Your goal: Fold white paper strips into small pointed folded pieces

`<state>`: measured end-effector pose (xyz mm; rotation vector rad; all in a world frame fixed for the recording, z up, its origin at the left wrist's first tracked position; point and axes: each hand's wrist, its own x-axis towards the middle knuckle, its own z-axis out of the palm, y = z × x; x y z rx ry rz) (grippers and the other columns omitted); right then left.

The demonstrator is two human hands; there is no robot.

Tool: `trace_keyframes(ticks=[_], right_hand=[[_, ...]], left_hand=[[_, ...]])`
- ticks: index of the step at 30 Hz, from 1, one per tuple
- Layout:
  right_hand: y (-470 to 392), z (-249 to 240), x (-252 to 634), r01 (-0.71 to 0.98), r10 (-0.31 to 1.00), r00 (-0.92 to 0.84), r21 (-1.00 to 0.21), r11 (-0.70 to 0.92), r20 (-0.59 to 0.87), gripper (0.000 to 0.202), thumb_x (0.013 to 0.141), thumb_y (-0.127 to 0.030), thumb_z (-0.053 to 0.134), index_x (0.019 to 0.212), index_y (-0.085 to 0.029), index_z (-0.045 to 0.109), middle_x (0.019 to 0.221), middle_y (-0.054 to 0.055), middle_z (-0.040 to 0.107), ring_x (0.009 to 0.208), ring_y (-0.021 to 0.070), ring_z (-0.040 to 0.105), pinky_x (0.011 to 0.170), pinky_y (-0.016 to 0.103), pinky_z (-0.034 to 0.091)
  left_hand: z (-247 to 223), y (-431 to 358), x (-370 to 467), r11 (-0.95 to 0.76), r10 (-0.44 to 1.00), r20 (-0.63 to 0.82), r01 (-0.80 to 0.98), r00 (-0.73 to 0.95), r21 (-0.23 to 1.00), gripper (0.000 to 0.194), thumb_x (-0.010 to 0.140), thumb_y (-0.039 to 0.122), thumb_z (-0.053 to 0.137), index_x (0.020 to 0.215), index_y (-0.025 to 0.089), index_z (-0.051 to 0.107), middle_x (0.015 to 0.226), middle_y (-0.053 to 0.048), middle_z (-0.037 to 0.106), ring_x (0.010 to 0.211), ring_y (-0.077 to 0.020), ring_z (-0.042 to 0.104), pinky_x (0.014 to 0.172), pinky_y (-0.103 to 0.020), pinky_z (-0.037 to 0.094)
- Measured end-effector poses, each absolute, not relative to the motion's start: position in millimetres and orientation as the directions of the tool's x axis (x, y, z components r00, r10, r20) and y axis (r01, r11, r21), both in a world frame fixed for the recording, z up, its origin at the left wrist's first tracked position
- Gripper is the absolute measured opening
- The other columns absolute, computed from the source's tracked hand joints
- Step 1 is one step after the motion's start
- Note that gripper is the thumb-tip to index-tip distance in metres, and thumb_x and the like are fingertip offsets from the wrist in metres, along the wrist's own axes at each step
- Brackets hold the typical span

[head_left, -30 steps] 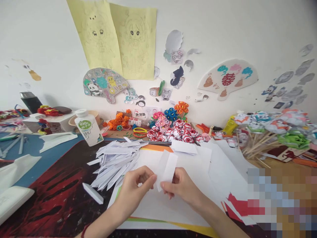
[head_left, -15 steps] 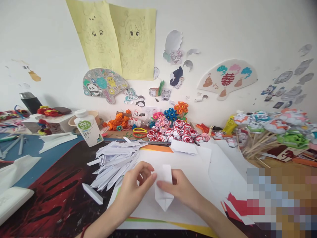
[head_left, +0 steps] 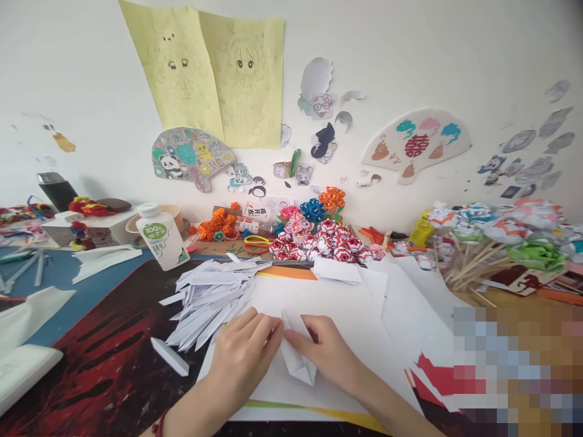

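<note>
A small folded white paper (head_left: 299, 362) with a pointed lower end stands tilted between my hands, over white sheets (head_left: 346, 315). My left hand (head_left: 248, 349) has its fingers curled and pinches the paper's upper left edge between thumb and fingertips. From the right, my right hand (head_left: 325, 346) grips the same paper, its thumb on the front face and the other fingers partly hidden behind. Left of my hands lies a heap of folded white strips (head_left: 214, 297), and one separate folded strip (head_left: 170, 356) rests on the dark mat.
Behind the sheets are red-and-white paper flowers (head_left: 332, 241) and a white bottle (head_left: 163, 237). Flowers on sticks (head_left: 478, 258) stand at the right. Red paper (head_left: 439, 379) lies at the lower right. A white case (head_left: 27, 376) sits at the left edge.
My left hand has closed in on the paper's upper edge, its fingers now pressed together. The folded paper has tilted, its top leaning left and its point shifted slightly right.
</note>
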<state>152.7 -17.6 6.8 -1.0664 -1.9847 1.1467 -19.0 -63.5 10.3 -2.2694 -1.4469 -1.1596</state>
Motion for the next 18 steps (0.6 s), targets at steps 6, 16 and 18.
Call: trace_keyframes(ticks=[6, 16, 18], right_hand=[[-17, 11, 156, 0.21, 0.824, -0.56, -0.948, 0.239, 0.083, 0.034, 0.087, -0.039, 0.05, 0.063, -0.015, 0.047, 0.06, -0.005, 0.031, 0.057, 0.0093, 0.03, 0.05, 0.022, 0.023], [-22, 19, 158, 0.193, 0.809, -0.576, -0.943, 0.271, 0.115, 0.037, 0.089, -0.044, 0.049, 0.072, -0.013, 0.06, 0.062, -0.004, 0.032, 0.058, 0.0101, 0.029, 0.051, 0.023, 0.023], [-23, 19, 158, 0.179, 0.802, -0.588, -0.949, 0.26, 0.109, 0.037, 0.089, -0.043, 0.049, 0.07, -0.013, 0.059, 0.062, -0.003, 0.033, 0.059, 0.0103, 0.03, 0.052, 0.023, 0.023]], left_hand=[[29, -61, -21, -0.335, 0.922, 0.386, 0.584, 0.039, 0.739, 0.023, 0.091, 0.029, 0.049, 0.074, 0.019, 0.061, 0.067, 0.0, 0.062, 0.06, -0.0126, 0.053, 0.058, -0.023, 0.039], [29, -51, -22, 0.038, 0.99, -0.051, 0.1, 0.131, 0.994, 0.031, 0.08, 0.046, 0.062, 0.08, 0.015, 0.059, 0.064, 0.002, 0.055, 0.049, -0.0069, 0.037, 0.042, -0.017, 0.026], [29, -51, -22, 0.051, 0.989, -0.065, 0.101, 0.137, 0.994, 0.032, 0.077, 0.046, 0.065, 0.077, 0.015, 0.061, 0.065, 0.001, 0.056, 0.052, -0.0077, 0.039, 0.043, -0.017, 0.027]])
